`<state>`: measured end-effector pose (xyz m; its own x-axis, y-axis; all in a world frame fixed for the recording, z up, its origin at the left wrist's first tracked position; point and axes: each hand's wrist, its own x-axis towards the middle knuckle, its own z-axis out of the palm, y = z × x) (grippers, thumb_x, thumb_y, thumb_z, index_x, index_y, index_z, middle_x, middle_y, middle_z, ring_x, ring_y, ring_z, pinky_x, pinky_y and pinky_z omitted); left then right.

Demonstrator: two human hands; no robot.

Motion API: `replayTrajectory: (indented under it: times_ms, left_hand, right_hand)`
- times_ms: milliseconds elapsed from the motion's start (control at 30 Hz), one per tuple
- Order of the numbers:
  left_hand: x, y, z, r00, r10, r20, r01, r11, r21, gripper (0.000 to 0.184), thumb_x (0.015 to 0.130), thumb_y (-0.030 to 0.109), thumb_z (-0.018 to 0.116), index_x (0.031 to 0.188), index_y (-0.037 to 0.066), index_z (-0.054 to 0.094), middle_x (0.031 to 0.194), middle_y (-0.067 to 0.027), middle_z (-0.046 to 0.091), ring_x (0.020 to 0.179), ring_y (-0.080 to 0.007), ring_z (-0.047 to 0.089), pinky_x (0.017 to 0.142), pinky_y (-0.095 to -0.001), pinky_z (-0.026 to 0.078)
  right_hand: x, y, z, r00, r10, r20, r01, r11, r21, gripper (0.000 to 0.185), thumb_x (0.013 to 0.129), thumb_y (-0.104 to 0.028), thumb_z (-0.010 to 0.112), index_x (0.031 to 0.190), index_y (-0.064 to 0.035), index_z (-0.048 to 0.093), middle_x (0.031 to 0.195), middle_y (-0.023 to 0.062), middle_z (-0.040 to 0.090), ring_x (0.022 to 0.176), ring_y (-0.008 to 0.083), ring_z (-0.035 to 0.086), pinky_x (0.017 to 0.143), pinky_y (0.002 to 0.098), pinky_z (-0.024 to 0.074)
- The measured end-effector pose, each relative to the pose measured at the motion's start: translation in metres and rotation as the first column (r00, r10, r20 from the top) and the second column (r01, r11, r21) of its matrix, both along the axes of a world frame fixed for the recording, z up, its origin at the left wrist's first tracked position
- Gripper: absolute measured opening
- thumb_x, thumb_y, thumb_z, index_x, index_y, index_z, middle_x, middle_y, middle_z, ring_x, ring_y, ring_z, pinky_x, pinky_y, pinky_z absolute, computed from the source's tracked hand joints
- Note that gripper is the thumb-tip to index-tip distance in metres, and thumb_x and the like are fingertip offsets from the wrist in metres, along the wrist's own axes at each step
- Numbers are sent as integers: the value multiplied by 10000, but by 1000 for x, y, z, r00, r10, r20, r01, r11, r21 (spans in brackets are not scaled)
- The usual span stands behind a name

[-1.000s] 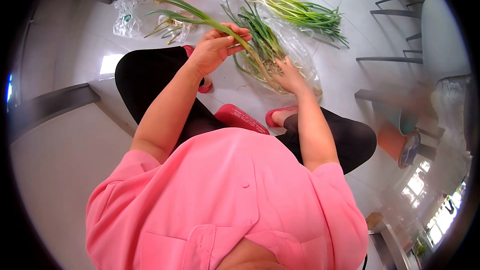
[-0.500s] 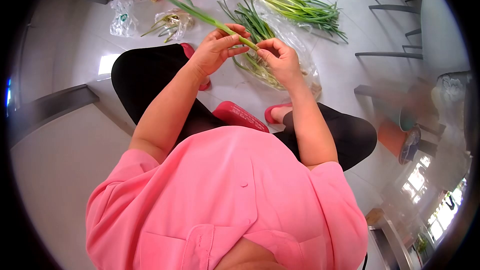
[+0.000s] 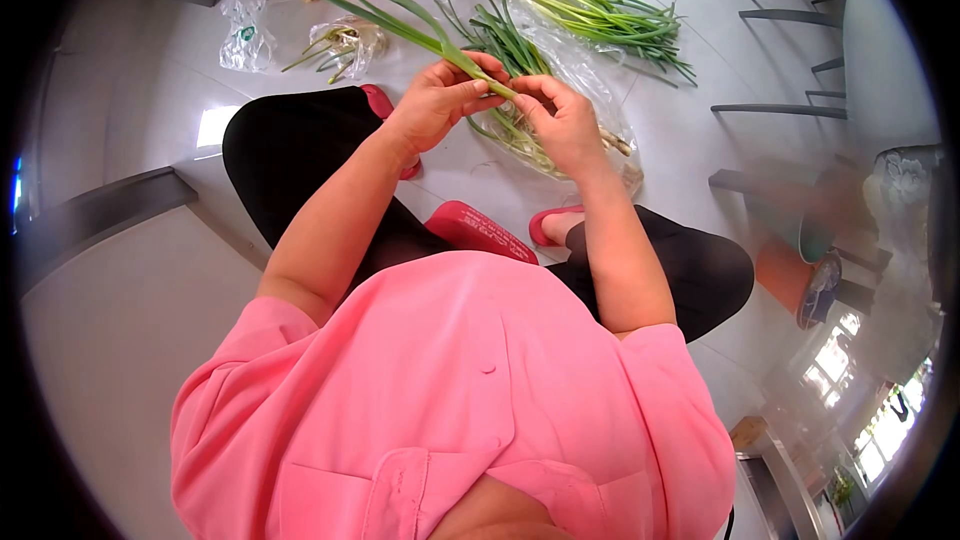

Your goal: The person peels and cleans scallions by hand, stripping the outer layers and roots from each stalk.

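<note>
Head view: Your right hand (image 3: pixel 575 135) has risen from the loose bundle (image 3: pixel 506 40) to the green stalk (image 3: pixel 452 52); the stalk is thus supported at two points. Left hand (image 3: pixel 425 118): fingers curled, holding the stem. Right hand: thumb and forefinger pinching it lower down. The stalk slants above the floor (image 3: pixel 672 165), between your knees and the bundle; its long leaves fork, smooth and green, pale toward the pinch.
</note>
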<state>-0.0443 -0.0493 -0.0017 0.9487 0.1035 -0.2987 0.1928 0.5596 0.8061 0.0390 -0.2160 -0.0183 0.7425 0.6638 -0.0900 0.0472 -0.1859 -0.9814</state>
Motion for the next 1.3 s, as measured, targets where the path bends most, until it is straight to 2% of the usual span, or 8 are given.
replayTrajectory:
  times_ms: [133,300,400,533,900,1133,1200,1300]
  left_hand:
    - [0,-3,5,999,39,-28,-38,999,14,199,855,72,513,1050,32,523,1028,-92,549,981,-194,545,885,-354,461]
    - [1,9,-1,968,246,-39,-247,969,-30,224,892,197,487,1030,27,534,939,-89,579,916,-191,563,788,-334,497]
    - [0,15,-4,962,267,-64,-270,962,-44,271,899,234,470,1071,26,494,1038,-89,529,971,-219,533,849,-384,434]
    - [0,17,-11,960,275,-50,-276,961,-22,240,903,221,466,1045,32,504,1007,-83,552,938,-211,553,822,-370,448]
    - [4,10,-9,919,373,-132,-366,928,72,195,875,197,533,924,8,546,833,-102,613,731,-173,616,683,-291,533]
    - [3,6,-2,925,354,-138,-352,935,40,209,869,194,543,943,-2,548,873,-105,605,779,-182,609,705,-299,530]
    - [4,-1,5,945,261,-199,-227,957,179,219,867,184,542,995,6,550,905,-98,604,831,-190,601,734,-311,524]
    - [2,-3,1,977,151,-150,-138,986,97,225,868,171,537,1034,20,551,928,-92,608,867,-191,595,759,-319,515]
  right_hand:
    - [0,-1,3,1000,3,30,-3,1000,10,148,803,-66,592,935,1,606,814,47,627,744,93,563,676,231,449]
    - [-1,-3,7,961,-53,272,75,995,-73,104,767,-38,602,868,-13,602,772,61,592,677,126,561,629,240,445]
    - [2,-3,6,952,-71,297,103,991,-91,120,743,-100,600,842,-31,604,798,110,588,731,238,563,647,325,441]
    - [3,-4,-3,952,-80,296,99,994,-51,115,739,-93,601,837,-33,608,777,105,581,718,234,550,639,321,437]
    - [5,-7,-21,1000,-10,-24,8,997,-79,173,801,-151,586,910,-18,610,753,76,627,692,127,571,632,270,444]
    - [6,-8,-26,992,35,-124,-39,999,-27,170,807,-153,584,911,-21,613,697,12,584,648,79,491,612,233,402]
    - [6,-7,-24,980,46,-194,-41,999,26,154,809,-145,582,902,-27,619,688,-7,568,637,67,461,595,225,384]
    - [7,-7,-23,977,72,-203,-62,997,56,158,824,-140,561,909,-23,624,695,-8,583,657,59,487,613,220,399]
